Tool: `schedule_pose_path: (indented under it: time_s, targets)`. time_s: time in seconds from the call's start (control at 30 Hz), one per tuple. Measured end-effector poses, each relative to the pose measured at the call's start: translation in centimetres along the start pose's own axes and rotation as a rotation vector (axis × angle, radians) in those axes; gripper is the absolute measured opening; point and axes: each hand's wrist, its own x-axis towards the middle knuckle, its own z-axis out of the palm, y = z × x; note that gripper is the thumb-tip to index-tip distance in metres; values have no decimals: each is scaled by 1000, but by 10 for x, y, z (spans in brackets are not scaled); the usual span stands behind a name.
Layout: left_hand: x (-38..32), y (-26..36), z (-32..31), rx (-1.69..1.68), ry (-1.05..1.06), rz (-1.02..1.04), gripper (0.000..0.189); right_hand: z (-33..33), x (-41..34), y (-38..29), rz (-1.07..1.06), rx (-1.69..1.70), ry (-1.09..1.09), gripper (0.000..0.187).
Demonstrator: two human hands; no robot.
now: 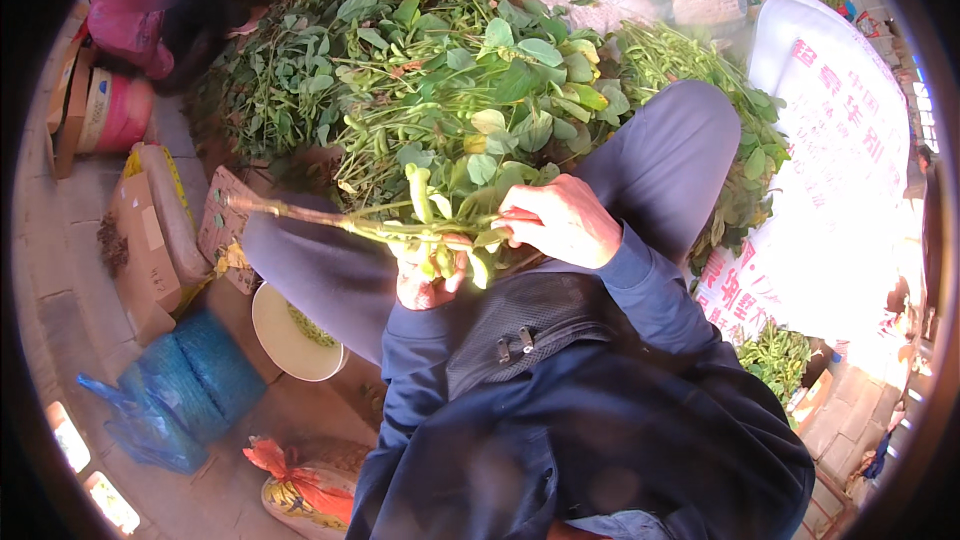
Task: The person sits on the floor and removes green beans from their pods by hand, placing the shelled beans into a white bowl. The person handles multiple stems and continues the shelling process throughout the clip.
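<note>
A soybean plant stalk (322, 216) with green pods lies across the front of me, its bare brown end pointing left. My left hand (429, 281) is closed round a cluster of pods and stem under the stalk. At the stalk's right part, my right hand (559, 221) pinches a stem or pod between thumb and fingers; the exact part is hidden. Beyond my knees spreads a large heap of cut soybean plants (450, 82) with leaves and pods. By my left thigh stands a cream bowl (274, 330) with green pods or beans inside.
Left are a cardboard box (142, 240), a blue plastic bag (187, 382) and a red-and-white tub (124, 111). Another person (131, 30) sits at the upper left. A tied red bag (307, 487) lies lower left; a white printed sheet (832, 165) spreads at right.
</note>
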Motion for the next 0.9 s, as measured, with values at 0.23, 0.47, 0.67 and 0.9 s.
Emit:
schedule_pose_path:
  time_s: [0.23, 0.47, 0.67, 0.9]
  targets:
    - [16, 12, 16, 94, -124, -212, 56, 4, 4, 11, 167, 404, 107, 22]
    - [22, -5, 23, 260, -51, -423, 25, 43, 24, 6, -111, -207, 370, 21]
    - [31, 5, 26, 21, 294, -178, 14, 58, 32, 6, -76, -209, 393, 33]
    - [32, 8, 11, -41, 335, -149, 15, 65, 38, -1, -127, -210, 303, 33]
